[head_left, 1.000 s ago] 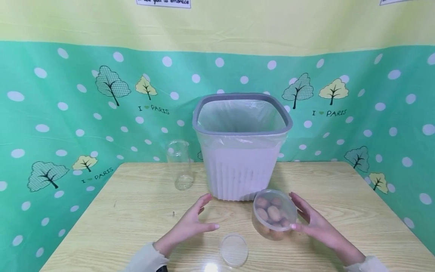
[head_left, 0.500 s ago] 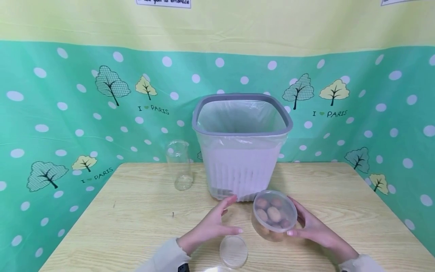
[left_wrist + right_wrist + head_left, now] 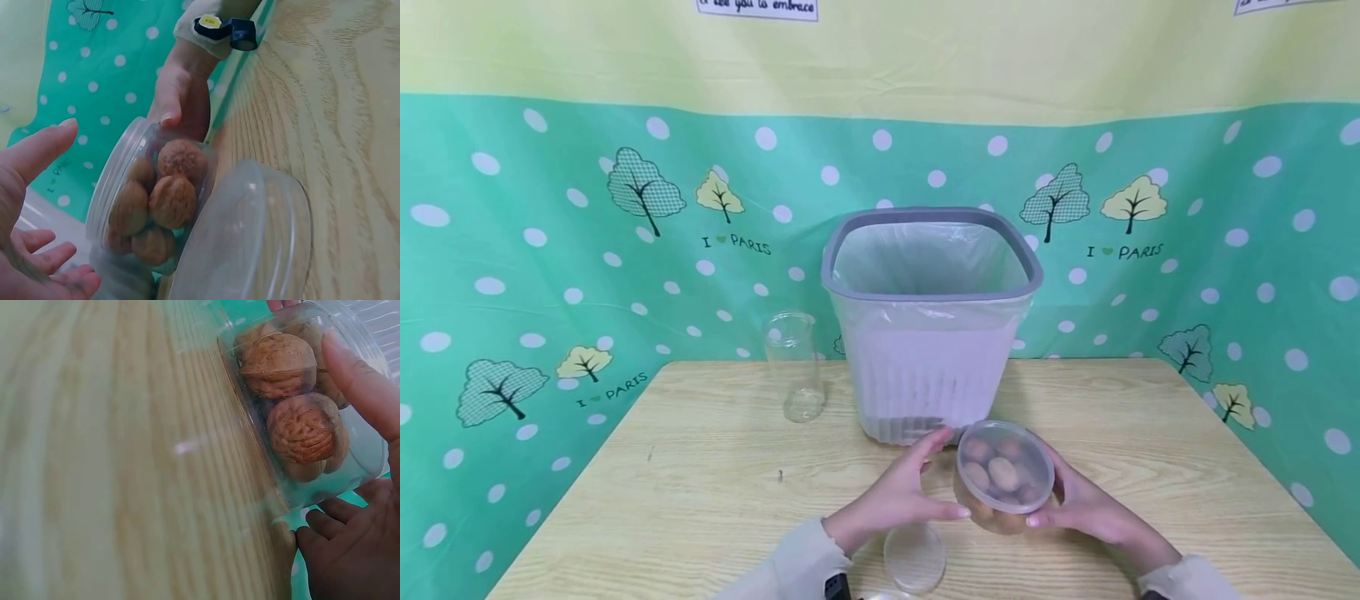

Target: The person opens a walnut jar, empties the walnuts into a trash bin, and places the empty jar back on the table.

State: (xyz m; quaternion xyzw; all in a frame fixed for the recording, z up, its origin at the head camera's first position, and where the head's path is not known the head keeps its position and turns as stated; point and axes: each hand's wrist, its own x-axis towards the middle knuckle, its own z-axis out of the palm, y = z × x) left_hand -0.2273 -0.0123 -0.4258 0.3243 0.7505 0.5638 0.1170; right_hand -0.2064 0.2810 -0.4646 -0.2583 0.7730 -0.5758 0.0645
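Head view: the jar [image 3: 1002, 479] lies right of centre in the lower frame, its lid [image 3: 105, 178] on and walnuts [image 3: 173, 201] inside. The right hand [image 3: 1078, 502] grips it from the right, thumb in front and fingers curled behind. The left hand [image 3: 904, 493] stands at its left, thumb and fingers spread; the left wrist view shows a gap between this hand and the jar. Handling appears to be at an early stage: one of the two hands has its hold, and the other has yet to close. The lid has not been taken off, and all the walnuts in sight are within the jar. Whether the jar's base bears on the table [image 3: 715, 492] or is slightly raised cannot be told.

Surroundings: a bin [image 3: 928, 371] with a liner [image 3: 925, 254] takes up the middle of the frame, just behind the jar, and probably limits movement that way. A clear dish [image 3: 915, 557] lies at lower centre, near the left sleeve [image 3: 793, 558], which might catch it. A beaker [image 3: 793, 371], upright left of centre, is well apart and seems no hindrance.
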